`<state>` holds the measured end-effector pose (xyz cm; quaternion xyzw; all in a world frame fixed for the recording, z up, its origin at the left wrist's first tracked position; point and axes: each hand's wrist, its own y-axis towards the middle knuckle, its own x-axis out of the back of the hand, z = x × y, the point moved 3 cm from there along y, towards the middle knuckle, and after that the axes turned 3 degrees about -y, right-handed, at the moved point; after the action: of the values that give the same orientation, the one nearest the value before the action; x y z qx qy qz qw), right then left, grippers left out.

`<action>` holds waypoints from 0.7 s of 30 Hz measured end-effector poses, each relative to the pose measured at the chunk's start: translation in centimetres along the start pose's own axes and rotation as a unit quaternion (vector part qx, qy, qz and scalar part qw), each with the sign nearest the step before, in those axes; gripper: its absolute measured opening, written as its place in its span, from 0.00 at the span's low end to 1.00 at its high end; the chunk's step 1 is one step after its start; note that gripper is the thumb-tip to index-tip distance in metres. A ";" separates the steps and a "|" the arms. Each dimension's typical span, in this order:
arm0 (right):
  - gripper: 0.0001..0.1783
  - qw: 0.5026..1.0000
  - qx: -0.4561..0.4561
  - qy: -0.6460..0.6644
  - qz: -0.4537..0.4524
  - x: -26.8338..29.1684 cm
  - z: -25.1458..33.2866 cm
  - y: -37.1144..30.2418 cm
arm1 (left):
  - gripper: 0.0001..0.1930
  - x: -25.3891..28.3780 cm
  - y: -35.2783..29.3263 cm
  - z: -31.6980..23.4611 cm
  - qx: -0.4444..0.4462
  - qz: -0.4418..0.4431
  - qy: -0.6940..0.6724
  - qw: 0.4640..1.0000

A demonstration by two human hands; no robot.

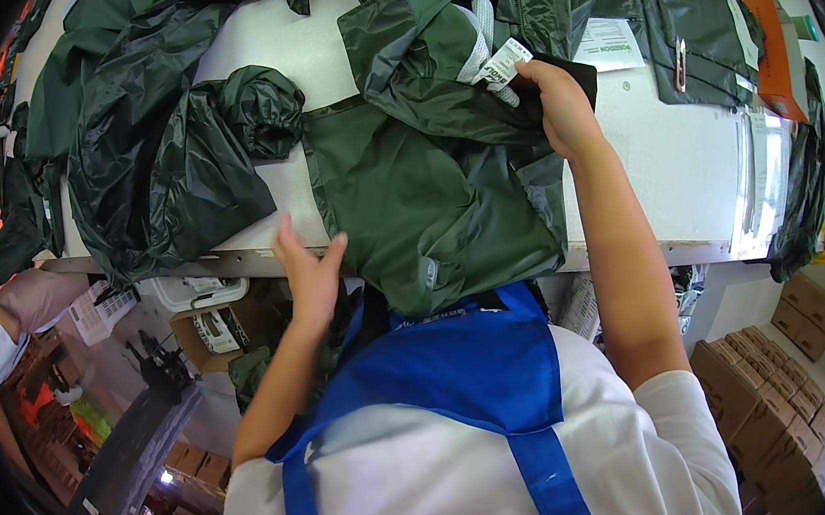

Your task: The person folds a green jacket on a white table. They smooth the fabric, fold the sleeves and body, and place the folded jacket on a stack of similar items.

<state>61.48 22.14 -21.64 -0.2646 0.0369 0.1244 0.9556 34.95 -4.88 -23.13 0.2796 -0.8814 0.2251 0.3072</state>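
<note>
A dark green rain garment lies over the front edge of the white table, partly folded, its lower part hanging toward my blue apron. My right hand is closed at its upper right part, with thumb and fingertips pinching a white label on the garment. Beside the label, white mesh lining and a black piece of fabric show. My left hand is just left of the garment at the table edge, fingers apart, holding nothing and slightly blurred.
More dark green garments are heaped on the left of the table. Folded garments, an orange box and clear plastic bags lie at the right. Cartons are stacked at lower right. Another person is at far left.
</note>
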 end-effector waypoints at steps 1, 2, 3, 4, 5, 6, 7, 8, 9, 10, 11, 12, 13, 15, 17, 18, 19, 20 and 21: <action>0.15 1.000 0.005 -0.004 -0.001 0.0 -0.1 0.0 | 0.36 -0.1 -0.8 -0.2 0.117 0.094 -0.135 0.979; 0.14 0.998 0.023 -0.059 -0.008 0.2 -0.1 0.0 | 0.35 -0.1 -1.6 -1.1 0.228 0.186 -0.265 0.918; 0.14 0.993 0.041 -0.113 -0.011 -0.1 0.2 -0.1 | 0.34 -0.1 -2.6 -1.7 0.331 0.267 -0.383 0.820; 0.14 0.984 0.059 -0.166 -0.015 -0.5 0.4 -0.5 | 0.34 -0.2 -2.4 -1.7 0.333 0.306 -0.425 0.784; 0.14 0.886 0.244 -0.378 -0.112 -0.8 1.4 -2.3 | 0.33 -0.6 -1.6 -1.7 0.333 0.345 -0.465 0.745; 0.14 0.853 0.331 -0.387 -0.116 -2.1 2.4 -5.2 | 0.33 -0.6 -1.0 -1.8 0.329 0.378 -0.504 0.703; 0.15 0.809 0.416 -0.396 -0.125 -3.0 3.2 -8.5 | 0.32 -0.1 -0.8 -3.6 0.270 0.425 -0.590 0.631; 0.15 0.864 0.375 -0.336 -0.011 -3.5 2.3 -11.0 | 0.31 0.9 -0.8 -6.6 0.209 0.466 -0.665 0.545; 0.16 0.902 0.320 -0.270 0.105 -4.0 1.4 -13.6 | 0.31 0.8 -0.9 -7.6 0.154 0.500 -0.713 0.466; 0.14 0.956 0.213 -0.162 0.122 -4.2 -0.3 -15.1 | 0.30 0.7 -1.0 -8.6 0.105 0.538 -0.748 0.376; 0.13 0.984 0.106 -0.048 0.136 -4.6 -2.0 -15.8 | 0.32 -1.0 -0.8 -8.1 0.279 0.400 -0.725 0.487; 0.12 0.989 0.111 0.034 0.097 -4.8 -2.5 -16.0 | 0.33 -2.3 -0.9 -8.3 0.261 0.414 -0.654 0.577; 0.12 0.985 0.116 0.118 0.056 -4.8 -3.2 -16.2 | 0.35 -3.6 -1.0 -8.7 0.243 0.429 -0.571 0.656; 0.11 0.975 0.122 0.185 -0.004 -4.2 -3.6 -17.0 | 0.35 -3.7 -0.2 -10.6 0.155 0.457 -0.483 0.731; 0.09 0.979 0.133 0.151 -0.044 -3.1 -3.5 -17.9 | 0.35 -2.9 1.2 -13.2 0.036 0.455 -0.424 0.782; 0.09 0.981 0.144 0.125 -0.034 -3.2 -3.0 -18.3 | 0.35 -2.5 1.7 -14.4 -0.026 0.445 -0.398 0.802; 0.09 0.983 0.153 0.101 -0.021 -3.6 -2.2 -18.9 | 0.35 -2.1 1.9 -15.3 -0.089 0.428 -0.366 0.822; 0.09 0.984 0.162 0.077 -0.006 -4.0 -1.3 -19.5 | 0.35 -1.9 1.9 -16.1 -0.148 0.403 -0.333 0.840; 0.10 0.983 0.174 0.053 0.005 -4.4 -0.3 -19.8 | 0.35 -1.5 1.8 -16.9 -0.210 0.376 -0.294 0.853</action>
<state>62.36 4.60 -11.47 -0.0998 0.1102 0.1064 0.9831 41.83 6.54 -12.54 -0.0909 -0.9948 0.0402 -0.0232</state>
